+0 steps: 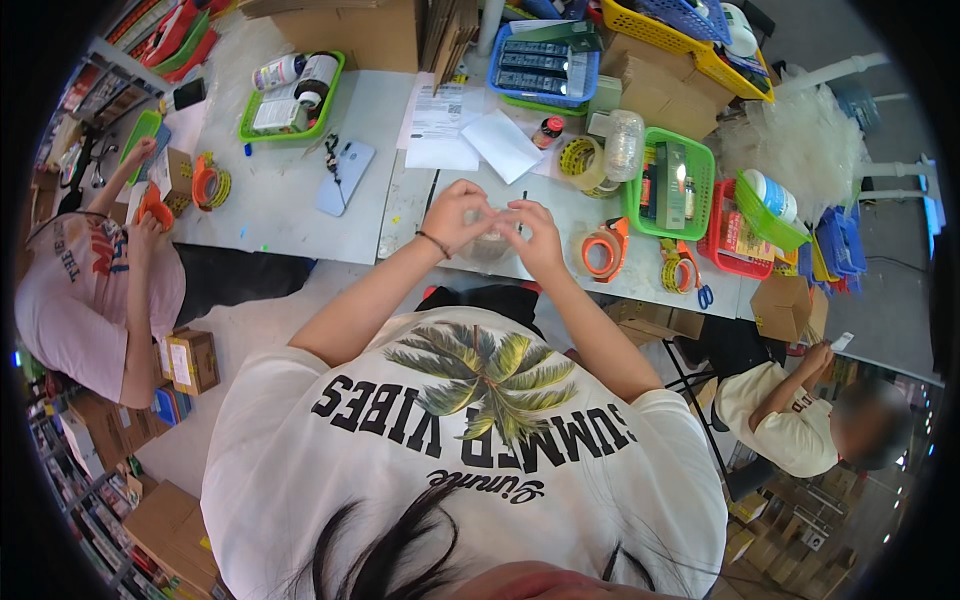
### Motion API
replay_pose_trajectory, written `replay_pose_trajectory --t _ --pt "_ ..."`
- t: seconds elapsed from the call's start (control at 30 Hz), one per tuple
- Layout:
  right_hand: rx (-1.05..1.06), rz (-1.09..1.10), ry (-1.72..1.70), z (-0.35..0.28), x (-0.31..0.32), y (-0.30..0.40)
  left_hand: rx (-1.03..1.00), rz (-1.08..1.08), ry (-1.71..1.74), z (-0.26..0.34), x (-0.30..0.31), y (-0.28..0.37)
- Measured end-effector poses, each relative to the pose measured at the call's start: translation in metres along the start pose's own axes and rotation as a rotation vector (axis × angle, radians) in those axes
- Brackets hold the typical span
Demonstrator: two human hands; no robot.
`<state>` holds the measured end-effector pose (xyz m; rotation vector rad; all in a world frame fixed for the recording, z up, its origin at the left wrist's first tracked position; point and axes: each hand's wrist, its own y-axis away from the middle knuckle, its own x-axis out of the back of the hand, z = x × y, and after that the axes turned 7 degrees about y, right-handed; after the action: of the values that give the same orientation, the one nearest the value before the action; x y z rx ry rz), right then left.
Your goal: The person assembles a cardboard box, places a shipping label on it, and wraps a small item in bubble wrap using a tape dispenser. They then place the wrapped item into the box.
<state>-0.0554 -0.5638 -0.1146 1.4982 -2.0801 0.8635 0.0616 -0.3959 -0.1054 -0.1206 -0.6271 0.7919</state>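
Observation:
At the near edge of the table [409, 232], my left hand [456, 219] and my right hand [537, 238] meet with thumbs and fingertips pinched together. Between and below them is a bundle in clear plastic wrap [486, 249], probably bubble wrap; what it contains is hard to make out. Both hands grip the top of this wrapping. Just right of my right hand lies an orange tape dispenser [616, 251] with a clear roll. A bubble-wrapped cylinder [624, 142] stands farther back, beside rolls of yellow-printed tape [581, 161] and a small dark bottle with a red cap [548, 132].
Printed papers [442, 127] and a folded white sheet [502, 144] lie ahead. Green baskets [705, 184] [245, 124] and a blue basket [544, 96] hold boxes and bottles. A phone [346, 176] lies left; blue scissors [704, 295] lie right. Co-workers [97, 300] [780, 420] sit either side.

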Motion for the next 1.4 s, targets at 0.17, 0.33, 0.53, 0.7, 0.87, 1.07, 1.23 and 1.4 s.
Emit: replay_pose_trajectory --t 0.17,0.33,0.53,0.7,0.87,1.07,1.23,1.4 --pt "0.488 0.172 0.517 -0.011 0.017 0.01 -0.446 -0.149 -0.218 0.002 0.008 0.004" --pt "0.323 0.19 0.637 -0.006 0.019 0.019 -0.495 -0.026 -0.226 0.006 0.006 0.017" --pt "-1.038 0.279 0.598 0.096 0.083 0.05 -0.341 0.24 -0.18 -0.006 -0.018 0.018" --pt "-1.19 0.056 0.109 0.147 0.088 0.092 -0.278 0.342 -0.036 0.005 -0.04 0.019" --pt "-1.013 0.034 -0.761 0.02 0.121 0.054 -0.276 0.428 0.014 0.002 -0.044 0.025" --pt "-0.775 -0.046 -1.114 -0.034 0.118 0.015 -0.277 0.414 0.026 0.006 -0.04 0.029" --pt "-0.737 -0.144 -1.381 -0.055 0.042 -0.048 -0.309 0.433 -0.026 -0.001 -0.039 0.034" --pt "-0.707 -0.213 -1.388 -0.044 0.016 -0.054 -0.344 0.445 -0.095 0.002 -0.038 0.035"
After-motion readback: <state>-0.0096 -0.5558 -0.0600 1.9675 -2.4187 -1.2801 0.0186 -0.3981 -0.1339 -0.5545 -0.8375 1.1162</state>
